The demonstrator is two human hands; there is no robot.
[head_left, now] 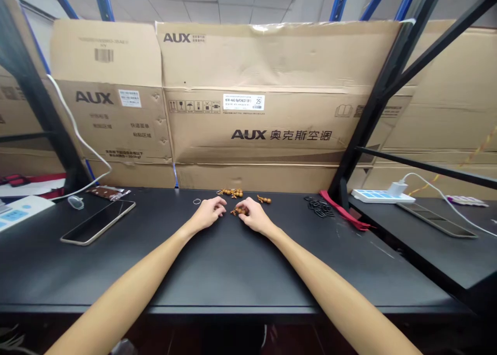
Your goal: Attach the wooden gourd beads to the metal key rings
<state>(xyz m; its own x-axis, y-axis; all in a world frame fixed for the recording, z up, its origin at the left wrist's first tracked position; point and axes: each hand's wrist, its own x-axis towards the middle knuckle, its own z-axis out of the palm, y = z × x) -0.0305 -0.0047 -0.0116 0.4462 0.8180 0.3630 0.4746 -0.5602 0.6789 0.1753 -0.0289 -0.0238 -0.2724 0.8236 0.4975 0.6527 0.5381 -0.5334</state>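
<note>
My right hand point(254, 215) has its fingers curled onto a small brown beaded, gourd-like pendant point(238, 210) at the middle of the black table. Part of that pendant is hidden by the fingers. Just left of it, my left hand point(209, 212) rests over the table with loosely bent fingers, nothing visible in them. Behind both hands lies a cluster of similar brown pendants point(234, 192). One single pendant point(264, 200) lies apart, beyond my right hand. A thin metal ring point(197, 201) is on the table left of my left hand.
Black loops point(320, 207) are heaped at the right, beside a red strap point(345, 212). A phone point(99, 223) and a white power strip point(24, 213) lie at the left. Large cardboard sheets point(252, 148) stand behind the table point(233, 277); a black metal post point(368, 122) rises at the right.
</note>
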